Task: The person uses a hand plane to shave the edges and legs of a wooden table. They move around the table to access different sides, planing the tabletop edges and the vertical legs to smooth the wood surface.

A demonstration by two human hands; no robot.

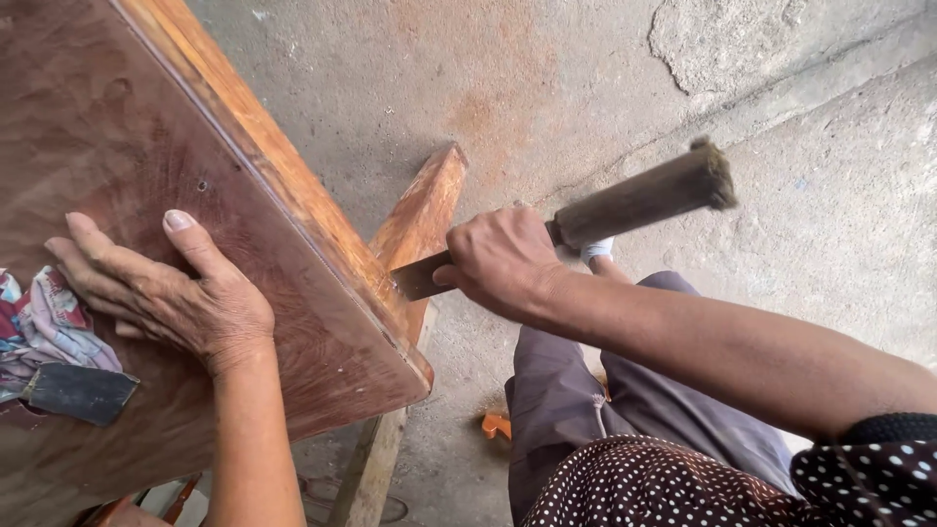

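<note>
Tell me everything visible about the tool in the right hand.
The flat metal scraper blade with a long, rough brown wooden handle is gripped by the right hand where blade meets handle. The handle angles up to the right, its end frayed. The dull blade tip rests against the worn edge of the reddish-brown wooden board, which the left hand presses flat.

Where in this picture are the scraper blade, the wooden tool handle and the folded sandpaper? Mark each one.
scraper blade (418, 277): head view, on the bare metal beside the board's edge.
wooden tool handle (649, 198): head view, mid-length of the handle.
folded sandpaper (80, 391): head view, centre of the dark sheet.
</note>
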